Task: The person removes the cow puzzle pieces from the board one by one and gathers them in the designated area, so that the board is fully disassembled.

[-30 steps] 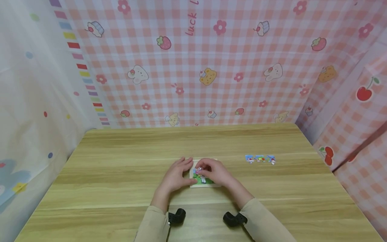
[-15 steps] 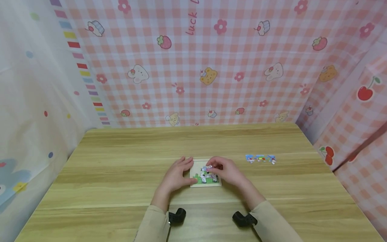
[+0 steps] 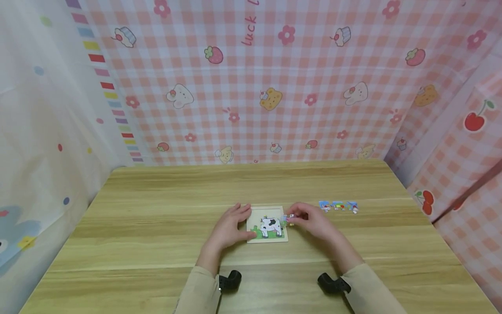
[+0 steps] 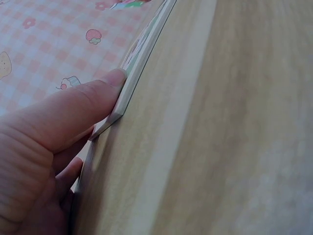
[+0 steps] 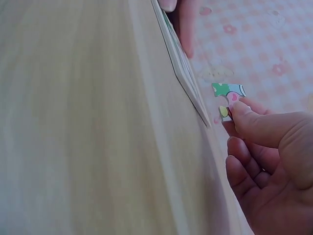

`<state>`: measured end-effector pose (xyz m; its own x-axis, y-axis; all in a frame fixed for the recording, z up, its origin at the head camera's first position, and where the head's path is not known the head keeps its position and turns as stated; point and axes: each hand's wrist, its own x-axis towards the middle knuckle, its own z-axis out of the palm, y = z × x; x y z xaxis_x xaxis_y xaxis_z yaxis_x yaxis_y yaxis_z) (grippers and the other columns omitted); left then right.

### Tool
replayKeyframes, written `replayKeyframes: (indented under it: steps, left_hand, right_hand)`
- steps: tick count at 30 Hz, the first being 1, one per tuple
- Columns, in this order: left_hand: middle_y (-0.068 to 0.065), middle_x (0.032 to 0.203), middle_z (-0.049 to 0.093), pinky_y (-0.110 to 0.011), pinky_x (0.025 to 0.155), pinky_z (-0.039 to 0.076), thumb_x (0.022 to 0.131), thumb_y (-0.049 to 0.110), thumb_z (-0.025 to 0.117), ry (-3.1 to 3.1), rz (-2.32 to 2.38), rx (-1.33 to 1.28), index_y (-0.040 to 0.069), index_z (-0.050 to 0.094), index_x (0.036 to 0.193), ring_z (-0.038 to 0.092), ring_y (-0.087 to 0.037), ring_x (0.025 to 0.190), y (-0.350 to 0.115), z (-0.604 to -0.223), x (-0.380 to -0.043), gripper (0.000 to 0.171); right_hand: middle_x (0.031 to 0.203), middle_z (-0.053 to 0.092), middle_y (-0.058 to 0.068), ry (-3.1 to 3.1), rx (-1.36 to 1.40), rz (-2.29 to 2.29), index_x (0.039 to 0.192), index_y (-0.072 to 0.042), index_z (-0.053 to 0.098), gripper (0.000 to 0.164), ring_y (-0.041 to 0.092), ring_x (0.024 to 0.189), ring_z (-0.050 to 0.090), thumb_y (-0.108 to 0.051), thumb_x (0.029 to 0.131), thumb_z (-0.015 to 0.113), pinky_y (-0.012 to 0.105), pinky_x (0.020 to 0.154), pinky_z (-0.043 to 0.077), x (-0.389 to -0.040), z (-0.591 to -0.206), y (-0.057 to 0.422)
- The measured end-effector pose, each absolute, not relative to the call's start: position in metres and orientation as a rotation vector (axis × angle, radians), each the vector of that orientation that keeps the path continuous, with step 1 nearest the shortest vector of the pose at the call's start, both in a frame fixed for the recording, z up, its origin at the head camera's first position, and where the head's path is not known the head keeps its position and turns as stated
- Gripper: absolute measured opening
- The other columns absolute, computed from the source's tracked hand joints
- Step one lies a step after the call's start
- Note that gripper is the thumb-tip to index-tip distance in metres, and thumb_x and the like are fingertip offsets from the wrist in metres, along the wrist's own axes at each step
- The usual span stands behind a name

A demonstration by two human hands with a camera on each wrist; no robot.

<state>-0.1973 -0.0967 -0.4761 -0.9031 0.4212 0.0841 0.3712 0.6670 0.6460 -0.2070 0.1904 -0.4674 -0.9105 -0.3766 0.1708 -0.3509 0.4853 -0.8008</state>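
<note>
A square wooden puzzle board (image 3: 266,212) lies in front of the person, with cow pieces (image 3: 272,226) fitted in its lower part. The left hand (image 3: 232,224) rests at the board's left side, its thumb pressing on the near left corner, as the left wrist view also shows. Between thumb and fingertips, the right hand (image 3: 312,219) pinches a puzzle piece (image 5: 230,93) patterned in green, white, pink and yellow. That hand is just off the board's right edge, and the piece is partly covered by the fingers.
Several loose puzzle pieces (image 3: 338,205) lie in a row on the wooden table (image 3: 176,187), behind and to the right of the board. A pink checked cloth (image 3: 251,126) hangs behind the table's far edge. Both wrists wear black camera mounts (image 3: 230,281).
The right hand has moved right with the pinched puzzle piece, from over the board's left part to beyond its right edge, uncovering the cow picture. The left hand has stayed in place.
</note>
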Motion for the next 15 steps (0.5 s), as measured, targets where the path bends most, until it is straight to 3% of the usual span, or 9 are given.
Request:
replayKeyframes:
  steps: [15]
  left_hand:
    - [-0.006,0.153,0.042,-0.050,0.119,0.018,0.080,0.033,0.083,2.797,1.070,0.663,0.000,0.052,0.141,0.024,-0.034,0.147,-0.097,-0.477,-0.198,0.077]
  right_hand:
    - [0.085,0.066,0.001,2.696,-0.573,-1.455,0.099,-0.006,0.069,0.010,0.011,0.075,0.055,-0.009,0.090,0.072,0.024,0.067,0.046,-0.202,-0.467,0.239]
